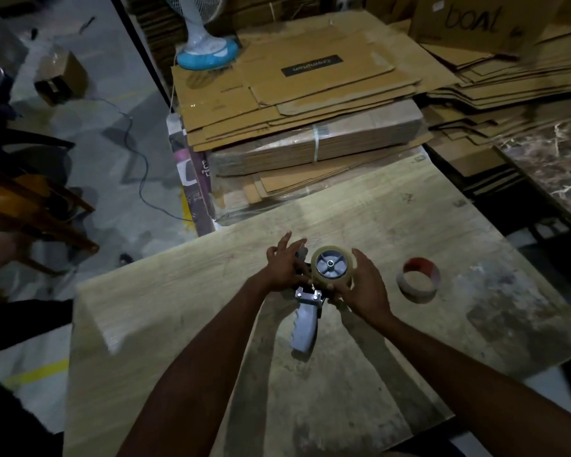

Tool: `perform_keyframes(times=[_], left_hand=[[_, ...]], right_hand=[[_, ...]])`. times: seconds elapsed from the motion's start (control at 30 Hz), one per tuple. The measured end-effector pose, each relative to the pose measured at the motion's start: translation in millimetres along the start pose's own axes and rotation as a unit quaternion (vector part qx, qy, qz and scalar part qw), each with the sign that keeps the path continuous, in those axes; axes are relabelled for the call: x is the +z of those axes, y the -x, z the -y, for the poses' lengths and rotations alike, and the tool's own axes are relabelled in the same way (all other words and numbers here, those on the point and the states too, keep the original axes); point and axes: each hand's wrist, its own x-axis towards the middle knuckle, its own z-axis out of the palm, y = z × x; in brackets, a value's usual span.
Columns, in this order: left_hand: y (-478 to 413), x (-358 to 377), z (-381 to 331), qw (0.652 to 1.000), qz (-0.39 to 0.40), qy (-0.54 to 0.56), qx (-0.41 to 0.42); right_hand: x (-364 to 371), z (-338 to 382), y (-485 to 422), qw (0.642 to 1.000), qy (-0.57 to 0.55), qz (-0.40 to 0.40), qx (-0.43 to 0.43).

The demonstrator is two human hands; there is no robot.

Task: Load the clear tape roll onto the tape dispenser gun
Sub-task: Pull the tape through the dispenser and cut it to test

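Observation:
The tape dispenser gun (305,324) lies on the wooden board (178,324), its grey handle pointing toward me. The clear tape roll (322,281) sits around the gun's grey spoked hub (330,264). My right hand (365,285) cups the roll from the right, fingers curled round its side and thumb under it. My left hand (285,263) rests on the gun's front end left of the roll, fingers partly spread; that front end is mostly hidden beneath it.
An empty cardboard tape core (419,281) with a red inner face lies on the board to the right. Stacks of flattened cardboard (310,103) rise behind the board, with a fan base (208,51) on top. A marble surface (554,159) is at the right.

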Motion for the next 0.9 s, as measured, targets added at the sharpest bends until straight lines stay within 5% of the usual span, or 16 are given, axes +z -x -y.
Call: perform_keyframes(times=[0.1, 0.2, 0.27, 0.37, 0.5, 0.63, 0.9], left_hand=[[3, -3, 0, 1.000, -0.007, 0.022, -0.007], [-6, 7, 12, 0.999, 0.000, 0.038, -0.016], [-11, 13, 21, 0.999, -0.001, 0.041, -0.028], [-11, 14, 23, 0.999, -0.004, 0.051, -0.011], [-11, 13, 24, 0.998, -0.011, 0.063, 0.011], [-11, 12, 26, 0.997, -0.022, 0.068, 0.033], [-12, 14, 19, 0.994, -0.074, 0.074, 0.040]], right_hand=[[20, 4, 37, 0.982, -0.028, -0.035, 0.181], [34, 14, 55, 0.944, -0.105, 0.110, 0.292], [39, 18, 56, 0.871, -0.288, 0.188, 0.350], [43, 17, 59, 0.747, -0.467, 0.296, 0.369], [45, 23, 59, 0.706, -0.502, 0.299, 0.400], [41, 33, 53, 0.594, -0.630, 0.239, 0.440], [20, 27, 35, 0.551, -0.648, 0.315, 0.421]])
